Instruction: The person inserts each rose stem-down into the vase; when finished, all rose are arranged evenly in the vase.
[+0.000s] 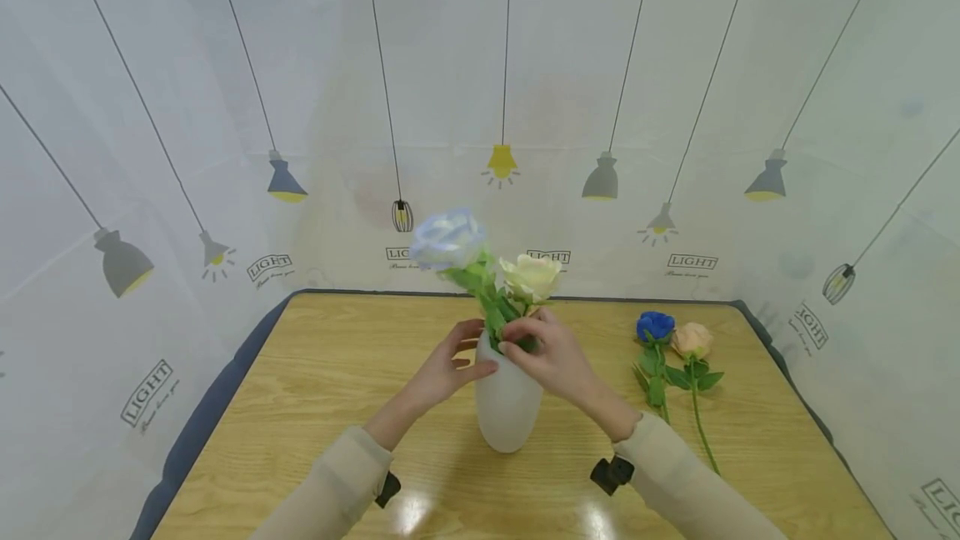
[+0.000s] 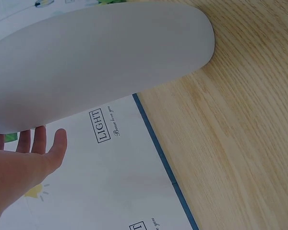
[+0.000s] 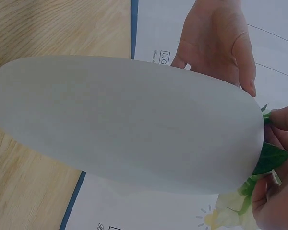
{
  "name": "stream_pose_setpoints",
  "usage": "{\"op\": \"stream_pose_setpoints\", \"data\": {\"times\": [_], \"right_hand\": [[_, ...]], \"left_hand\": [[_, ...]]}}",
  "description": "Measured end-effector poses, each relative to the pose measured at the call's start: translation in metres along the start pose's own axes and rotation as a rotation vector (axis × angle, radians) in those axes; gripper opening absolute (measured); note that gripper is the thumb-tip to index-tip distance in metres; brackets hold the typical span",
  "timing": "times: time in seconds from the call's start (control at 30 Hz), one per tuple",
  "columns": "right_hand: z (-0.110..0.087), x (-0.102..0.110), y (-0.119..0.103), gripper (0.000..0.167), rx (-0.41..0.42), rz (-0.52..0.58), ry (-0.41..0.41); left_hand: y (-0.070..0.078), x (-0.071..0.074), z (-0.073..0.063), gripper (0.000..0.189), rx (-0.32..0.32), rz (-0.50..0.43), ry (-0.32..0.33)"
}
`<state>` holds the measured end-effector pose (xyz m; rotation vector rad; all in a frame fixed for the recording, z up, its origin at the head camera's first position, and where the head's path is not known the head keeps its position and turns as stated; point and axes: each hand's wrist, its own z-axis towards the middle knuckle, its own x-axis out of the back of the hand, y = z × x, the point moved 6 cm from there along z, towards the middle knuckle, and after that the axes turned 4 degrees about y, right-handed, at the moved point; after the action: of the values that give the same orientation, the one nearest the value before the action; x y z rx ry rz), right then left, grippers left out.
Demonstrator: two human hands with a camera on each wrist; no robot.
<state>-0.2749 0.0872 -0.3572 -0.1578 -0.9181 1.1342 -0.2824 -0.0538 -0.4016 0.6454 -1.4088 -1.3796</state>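
Observation:
A white vase (image 1: 508, 407) stands upright on the wooden table. Rising from its mouth are a pale blue flower (image 1: 448, 238), blurred and leaning left, and a cream rose (image 1: 531, 277). My left hand (image 1: 450, 365) holds the vase near its rim, thumb in front; the left wrist view shows its fingertips (image 2: 39, 136) against the vase wall. At the mouth, my right hand (image 1: 551, 354) pinches a green stem (image 3: 267, 117), seen in the right wrist view beside a dark leaf (image 3: 271, 158). The lower stems are hidden inside the vase.
On the table (image 1: 337, 373) to the right lie a deep blue rose (image 1: 656, 327) and a peach rose (image 1: 692, 341), both with leafy green stems. A pale backdrop (image 1: 450, 65) printed with hanging lamps surrounds the table's back and sides.

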Motion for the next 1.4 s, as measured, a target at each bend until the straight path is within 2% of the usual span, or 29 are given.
{"op": "stream_pose_setpoints", "data": {"times": [0.13, 0.27, 0.37, 0.6, 0.73, 0.83, 0.97, 1.17, 1.4], "right_hand": [[0.002, -0.001, 0.001, 0.010, -0.005, -0.056, -0.034], [0.001, -0.003, 0.003, 0.010, -0.023, -0.102, -0.076], [0.000, -0.003, 0.004, 0.009, -0.025, -0.096, -0.078], [0.000, -0.002, 0.005, 0.008, 0.011, -0.056, -0.055], [0.000, -0.002, 0.005, 0.007, 0.011, -0.040, -0.041], [0.002, -0.002, 0.004, 0.007, 0.017, -0.012, -0.008], [0.006, 0.000, -0.002, 0.011, 0.044, 0.036, 0.044], [0.013, -0.002, -0.009, 0.014, 0.127, 0.044, 0.108], [0.018, -0.006, -0.014, 0.013, 0.163, 0.028, 0.119]], "left_hand": [[-0.012, 0.000, 0.004, 0.061, -0.001, 0.008, 0.011], [-0.030, 0.000, 0.008, 0.065, 0.042, 0.021, 0.019], [-0.034, 0.000, 0.009, 0.068, 0.060, 0.019, 0.036], [-0.030, 0.000, 0.007, 0.068, 0.030, -0.037, 0.054], [-0.018, 0.001, 0.002, 0.066, 0.061, -0.049, 0.073], [-0.006, 0.001, -0.002, 0.062, 0.052, -0.063, 0.050], [-0.004, 0.000, -0.003, 0.060, 0.017, -0.065, 0.021], [-0.003, 0.000, -0.002, 0.060, 0.005, -0.080, 0.010], [-0.001, 0.000, -0.002, 0.060, -0.010, -0.120, 0.008]]}}
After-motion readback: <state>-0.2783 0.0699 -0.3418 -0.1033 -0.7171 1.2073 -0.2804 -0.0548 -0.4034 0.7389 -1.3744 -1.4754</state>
